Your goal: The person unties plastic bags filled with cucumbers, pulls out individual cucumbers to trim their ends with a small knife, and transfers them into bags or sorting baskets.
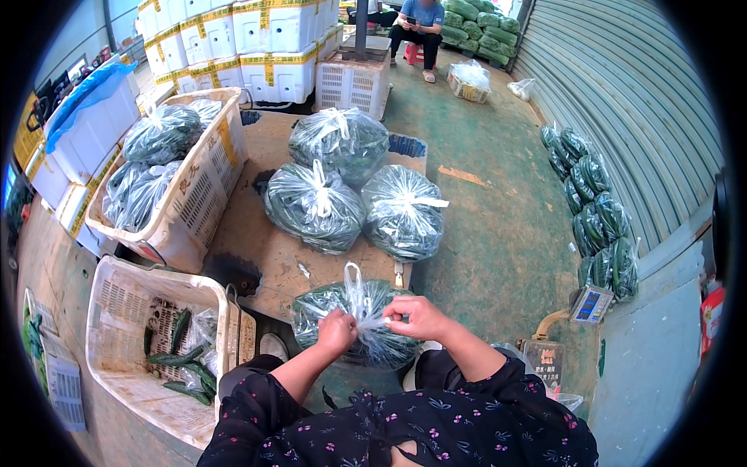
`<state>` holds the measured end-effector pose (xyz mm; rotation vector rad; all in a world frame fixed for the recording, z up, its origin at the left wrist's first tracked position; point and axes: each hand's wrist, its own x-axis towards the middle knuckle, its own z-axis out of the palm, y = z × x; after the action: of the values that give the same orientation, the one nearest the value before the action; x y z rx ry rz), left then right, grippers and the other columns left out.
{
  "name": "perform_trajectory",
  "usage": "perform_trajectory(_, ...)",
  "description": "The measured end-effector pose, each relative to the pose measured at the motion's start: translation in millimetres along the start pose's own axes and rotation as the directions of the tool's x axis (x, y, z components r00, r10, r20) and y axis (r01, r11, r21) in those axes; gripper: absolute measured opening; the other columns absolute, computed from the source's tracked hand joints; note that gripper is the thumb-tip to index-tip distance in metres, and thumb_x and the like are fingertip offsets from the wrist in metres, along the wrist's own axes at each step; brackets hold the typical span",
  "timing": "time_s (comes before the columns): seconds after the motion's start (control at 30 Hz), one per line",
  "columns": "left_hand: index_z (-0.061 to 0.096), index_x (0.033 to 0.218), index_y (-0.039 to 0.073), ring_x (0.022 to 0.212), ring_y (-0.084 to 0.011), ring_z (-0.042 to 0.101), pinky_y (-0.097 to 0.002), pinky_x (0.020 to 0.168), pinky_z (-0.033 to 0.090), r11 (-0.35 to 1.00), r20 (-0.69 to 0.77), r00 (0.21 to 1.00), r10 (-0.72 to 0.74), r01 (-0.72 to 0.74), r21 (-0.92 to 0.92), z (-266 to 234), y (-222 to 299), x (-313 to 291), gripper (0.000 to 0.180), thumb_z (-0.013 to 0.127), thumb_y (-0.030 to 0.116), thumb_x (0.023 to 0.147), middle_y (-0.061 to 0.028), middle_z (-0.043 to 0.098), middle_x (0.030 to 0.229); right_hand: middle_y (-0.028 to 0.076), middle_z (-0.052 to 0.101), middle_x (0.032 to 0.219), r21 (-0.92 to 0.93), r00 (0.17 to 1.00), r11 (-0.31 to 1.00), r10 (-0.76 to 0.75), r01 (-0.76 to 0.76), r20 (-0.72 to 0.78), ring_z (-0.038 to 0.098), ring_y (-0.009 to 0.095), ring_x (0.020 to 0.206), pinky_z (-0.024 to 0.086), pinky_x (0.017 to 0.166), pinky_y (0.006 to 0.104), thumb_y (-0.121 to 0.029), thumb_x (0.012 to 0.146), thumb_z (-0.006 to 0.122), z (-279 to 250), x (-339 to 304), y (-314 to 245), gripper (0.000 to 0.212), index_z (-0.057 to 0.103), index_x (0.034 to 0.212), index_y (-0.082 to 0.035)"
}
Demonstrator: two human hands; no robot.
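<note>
Right in front of me is a clear plastic bag (313, 308) full of dark green cucumbers, its neck gathered and one white handle loop standing up. My left hand (338, 330) is closed on the gathered plastic at the neck's left side. On the other side, my right hand (418, 317) pinches a white twisted end of the same bag. Just beyond, three knotted bags of cucumbers rest on a brown board: a rear bag (340, 148), a left bag (313, 214) and a right bag (402, 222).
At my left, a dirty white crate (105, 327) holds several loose cucumbers; behind it another crate (204, 187) holds filled bags. A scale display (591, 304) stands at right. More bagged cucumbers (595, 218) line the shutter wall. A seated person (420, 27) is beyond, beside stacked foam boxes (272, 39).
</note>
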<state>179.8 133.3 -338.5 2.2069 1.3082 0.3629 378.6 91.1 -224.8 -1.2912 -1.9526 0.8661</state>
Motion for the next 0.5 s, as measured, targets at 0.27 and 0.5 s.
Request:
perform_trajectory(0.27, 0.061, 0.070, 0.011, 0.082, -0.0275, 0.053, -0.0424, 0.067, 0.038, 0.999, 0.027, 0.999, 0.028, -0.029, 0.040, 3.3, -1.8, 1.3, 0.008, 0.060, 0.016, 0.064, -0.0086, 0.054, 0.078, 0.004, 0.051, 0.062, 0.022, 0.999, 0.999, -0.027, 0.026, 0.021, 0.050, 0.015, 0.055, 0.041, 0.052, 0.0276, -0.008, 0.068, 0.063, 2.5, -0.8, -1.3, 0.011, 0.059, 0.076, -0.003)
perform_trajectory(0.5, 0.059, 0.069, 0.009, 0.082, -0.0293, 0.052, -0.0430, 0.069, 0.038, 0.998, 0.056, 0.998, 0.035, -0.038, 0.057, 2.3, 1.0, 2.5, 0.008, 0.058, 0.015, 0.064, -0.0109, 0.054, 0.080, 0.005, 0.050, 0.062, 0.049, 1.000, 0.999, -0.010, 0.009, 0.021, 0.050, 0.015, 0.056, 0.040, 0.052, 0.0273, -0.007, 0.068, 0.063, 4.2, -2.2, 0.2, 0.012, 0.060, 0.078, -0.003)
